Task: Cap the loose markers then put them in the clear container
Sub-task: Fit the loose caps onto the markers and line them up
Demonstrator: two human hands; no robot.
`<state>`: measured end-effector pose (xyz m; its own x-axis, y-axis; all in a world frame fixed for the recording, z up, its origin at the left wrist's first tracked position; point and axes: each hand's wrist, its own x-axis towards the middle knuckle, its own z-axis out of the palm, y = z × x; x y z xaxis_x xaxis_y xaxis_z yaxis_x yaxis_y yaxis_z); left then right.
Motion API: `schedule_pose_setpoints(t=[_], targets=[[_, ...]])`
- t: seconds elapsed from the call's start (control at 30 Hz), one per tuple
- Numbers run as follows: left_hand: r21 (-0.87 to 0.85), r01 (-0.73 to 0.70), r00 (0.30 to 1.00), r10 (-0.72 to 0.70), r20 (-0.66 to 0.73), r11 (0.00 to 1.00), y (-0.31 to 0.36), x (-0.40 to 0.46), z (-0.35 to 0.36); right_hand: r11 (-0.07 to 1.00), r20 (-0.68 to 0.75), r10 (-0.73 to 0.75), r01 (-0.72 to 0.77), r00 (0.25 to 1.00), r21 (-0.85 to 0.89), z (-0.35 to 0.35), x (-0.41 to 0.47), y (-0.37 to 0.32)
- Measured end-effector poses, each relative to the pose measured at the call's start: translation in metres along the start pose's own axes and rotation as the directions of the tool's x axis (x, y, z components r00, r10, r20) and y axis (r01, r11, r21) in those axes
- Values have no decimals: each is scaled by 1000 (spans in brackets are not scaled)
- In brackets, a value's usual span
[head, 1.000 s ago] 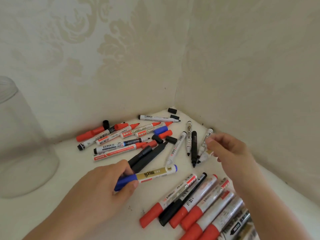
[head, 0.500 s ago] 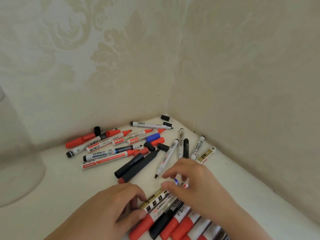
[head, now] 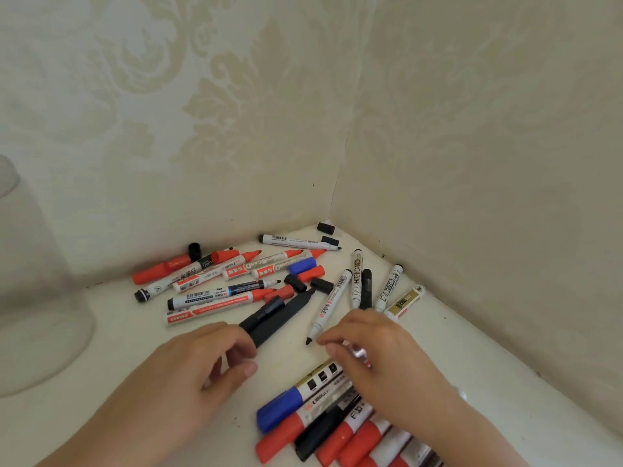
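The left hand [head: 205, 362], lower centre of the frame, hangs with fingers loosely curled and holds nothing; the blue-capped marker [head: 296, 396] lies just right of its thumb, first in a row of capped markers [head: 340, 433] at the bottom edge. The right hand [head: 381, 352] reaches over that row's far end, fingers bent; whether they grip anything cannot be told. Beyond both hands, loose markers [head: 215, 298] and loose caps [head: 305, 266] are scattered toward the corner. The clear container [head: 30, 298] stands at the left edge, well apart. All rest on a white table [head: 118, 348] set into a corner of cream patterned wallpaper [head: 236, 112].
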<state>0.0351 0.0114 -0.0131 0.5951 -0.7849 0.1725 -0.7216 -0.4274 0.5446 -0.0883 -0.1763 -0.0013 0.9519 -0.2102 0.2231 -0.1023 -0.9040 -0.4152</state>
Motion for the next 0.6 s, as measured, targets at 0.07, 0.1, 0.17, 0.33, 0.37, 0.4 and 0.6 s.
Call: schedule_pose_setpoints(t=[0.07,0.1,0.17,0.33,0.37,0.4,0.6], targets=[[9,41,998,-41,-53,999,-6,3,0,998,-96,51,-54,994,-28,-4,2,6],[15,54,996,-53,-76,998,-8,4,1,995,-136,79,-86,988,-43,-6,3,9],[22,78,989,-75,-128,997,-12,6,1,985,-154,131,-146,979,-94,-10,7,14],[-50,90,965,-99,-244,995,-22,8,5,945,-7,88,-86,996,-315,-16,24,6],[-59,89,964,-100,-246,994,-23,9,6,923,18,59,-48,998,-381,-16,30,4],[-63,88,965,-101,-243,994,-25,9,8,895,44,33,-10,999,-445,-14,36,3],[-48,61,973,-70,-221,997,-30,10,13,721,193,-159,247,968,-647,-2,57,3]])
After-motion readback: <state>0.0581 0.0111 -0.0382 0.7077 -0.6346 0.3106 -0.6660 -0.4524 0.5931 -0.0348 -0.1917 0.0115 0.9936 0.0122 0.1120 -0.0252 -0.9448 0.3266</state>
